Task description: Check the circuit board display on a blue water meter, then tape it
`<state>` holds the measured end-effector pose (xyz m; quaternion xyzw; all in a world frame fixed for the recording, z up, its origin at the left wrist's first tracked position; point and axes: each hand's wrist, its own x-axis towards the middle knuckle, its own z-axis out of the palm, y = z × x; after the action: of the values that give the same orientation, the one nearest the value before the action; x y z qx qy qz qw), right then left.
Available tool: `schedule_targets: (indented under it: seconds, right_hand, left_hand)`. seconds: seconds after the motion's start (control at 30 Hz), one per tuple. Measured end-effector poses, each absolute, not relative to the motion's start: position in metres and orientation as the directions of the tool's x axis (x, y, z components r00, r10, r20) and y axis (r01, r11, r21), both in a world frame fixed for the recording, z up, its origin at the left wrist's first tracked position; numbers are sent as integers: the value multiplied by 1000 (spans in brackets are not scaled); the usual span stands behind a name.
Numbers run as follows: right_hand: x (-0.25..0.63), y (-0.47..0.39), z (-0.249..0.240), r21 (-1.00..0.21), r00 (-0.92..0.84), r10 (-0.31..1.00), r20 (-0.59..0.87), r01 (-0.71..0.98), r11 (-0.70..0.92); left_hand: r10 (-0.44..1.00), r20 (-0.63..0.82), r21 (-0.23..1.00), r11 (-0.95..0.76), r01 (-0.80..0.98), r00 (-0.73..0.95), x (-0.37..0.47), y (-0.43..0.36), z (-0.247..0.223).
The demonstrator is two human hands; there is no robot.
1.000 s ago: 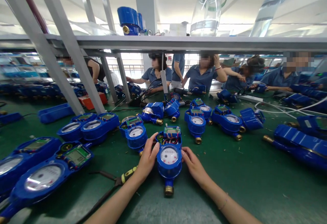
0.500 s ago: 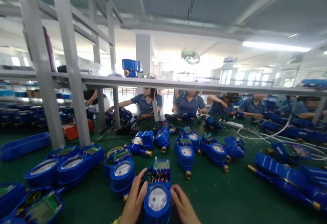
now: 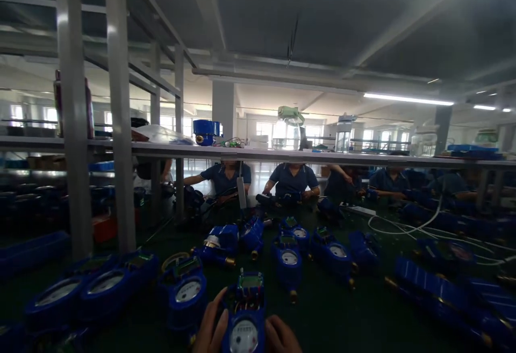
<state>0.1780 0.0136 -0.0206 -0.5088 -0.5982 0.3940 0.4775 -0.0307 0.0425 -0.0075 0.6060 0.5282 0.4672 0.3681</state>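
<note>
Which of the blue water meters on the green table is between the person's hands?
The blue round-dialled water meter at bottom centre, flanked by the left hand and right hand; the others lie untouched.

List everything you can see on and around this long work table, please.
Held water meter: one, blue, white dial, bottom centre, between both hands.
Other water meters: many, blue, spread over the table.
Table: one, green top, foreground.
Shelf: one, grey, across the middle on grey posts.
Meter on shelf: one, blue, left of centre.
White cables: several, right side of the table.
Co-workers: several, blue shirts, seated at the far side.
Ceiling lamp: one strip, lit, upper right.
Left hand: against the held meter's left side.
Right hand: against its right side.
</note>
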Motion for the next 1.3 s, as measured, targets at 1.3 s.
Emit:
schedule_targets:
  seconds: [1.3]
  right_hand:
    - [181,11,-16,-987,19,995,101,131,97]
  left_hand:
    - [966,255,496,-96,863,-39,-159,197,161]
